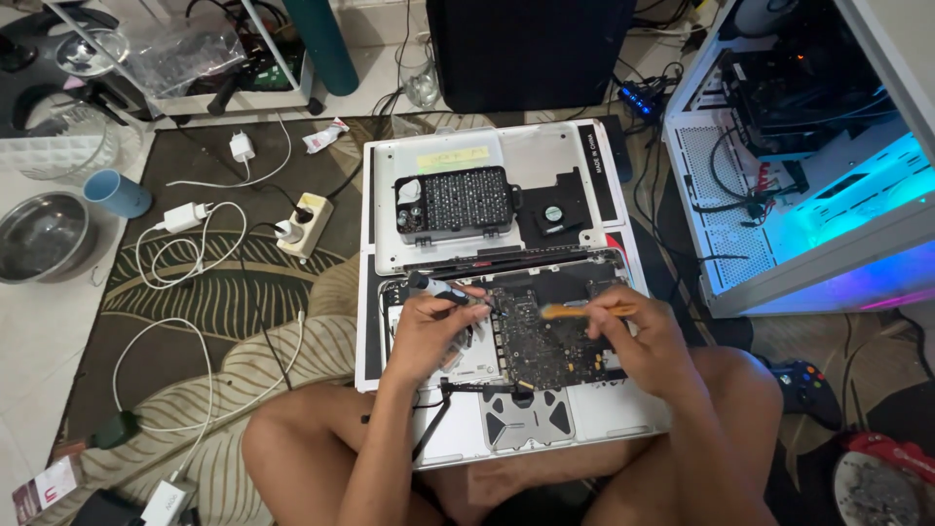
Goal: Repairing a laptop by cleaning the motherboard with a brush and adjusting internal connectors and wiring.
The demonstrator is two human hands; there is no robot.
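An opened silver laptop (604,414) lies bottom-up on my lap, its dark circuit board (545,336) exposed. My left hand (429,331) grips a black pen-shaped screwdriver (438,288) whose tip points at the board's upper left corner. My right hand (643,336) holds an orange-handled tool (575,311) flat over the board's upper edge. The removed bottom cover (467,146) lies just beyond, carrying a black case of screwdriver bits (454,202) and a small black fan (555,210).
An open white computer case (779,146) with blue lighting stands at right. A power strip (304,224), white chargers (185,216) and cables lie on the leaf-patterned rug at left. A metal bowl (39,236), blue cup (115,193) and black game controller (806,385) are nearby.
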